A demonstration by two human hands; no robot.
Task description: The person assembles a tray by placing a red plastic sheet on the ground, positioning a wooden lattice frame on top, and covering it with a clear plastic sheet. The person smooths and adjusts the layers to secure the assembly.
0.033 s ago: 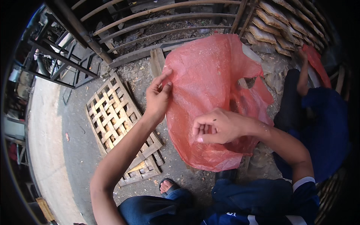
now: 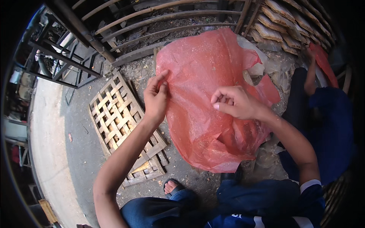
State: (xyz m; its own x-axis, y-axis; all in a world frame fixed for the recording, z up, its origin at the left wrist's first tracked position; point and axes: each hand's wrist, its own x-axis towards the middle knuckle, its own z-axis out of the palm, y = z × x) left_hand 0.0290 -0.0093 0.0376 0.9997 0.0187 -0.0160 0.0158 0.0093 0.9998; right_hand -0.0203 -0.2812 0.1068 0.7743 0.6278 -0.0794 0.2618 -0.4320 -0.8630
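I hold a thin red plastic bag (image 2: pixel 205 98) spread out in front of me, above the gritty ground (image 2: pixel 76 152). My left hand (image 2: pixel 155 97) pinches the bag's left edge, fingers closed on the film with the thumb behind it. My right hand (image 2: pixel 235 102) is curled tight, fingertips bunched on the plastic near the middle of the sheet, gripping a fold. The bag hangs crumpled below my hands, its lower end just above my knees. To my left a woven wooden lattice panel (image 2: pixel 121 125) lies flat on the ground. My foot in a sandal (image 2: pixel 173 187) shows beneath. Beyond the bag runs a metal railing (image 2: pixel 159 19). On my right another person in blue clothes (image 2: pixel 327 125) sits close by.
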